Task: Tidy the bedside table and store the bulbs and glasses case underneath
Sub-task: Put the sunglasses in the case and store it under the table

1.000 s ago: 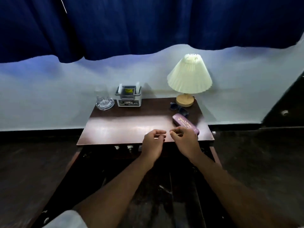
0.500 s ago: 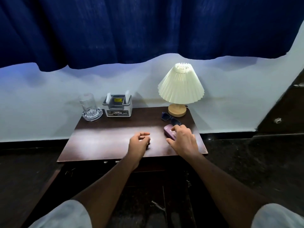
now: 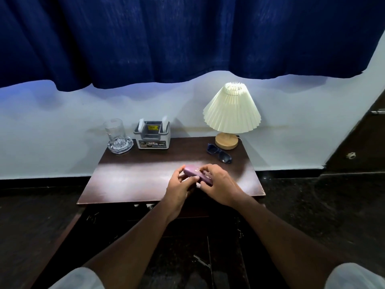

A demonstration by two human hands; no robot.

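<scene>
A purple glasses case is held just above the front middle of the dark wooden bedside table. My left hand grips its near left end, and my right hand covers its right end with fingers curled over the top. Dark blue sunglasses lie on the table in front of the lamp. No bulbs can be made out; small pale shapes show under the table's front edge.
A pleated cream lamp stands at the back right. A grey organiser box and a clear glass on a glass dish sit at the back left. A blue curtain hangs above; dark floor surrounds the table.
My right hand lifted the purple case from the table's right side and brought it to the middle. My left hand closed on its other end. The camera moved nearer.
</scene>
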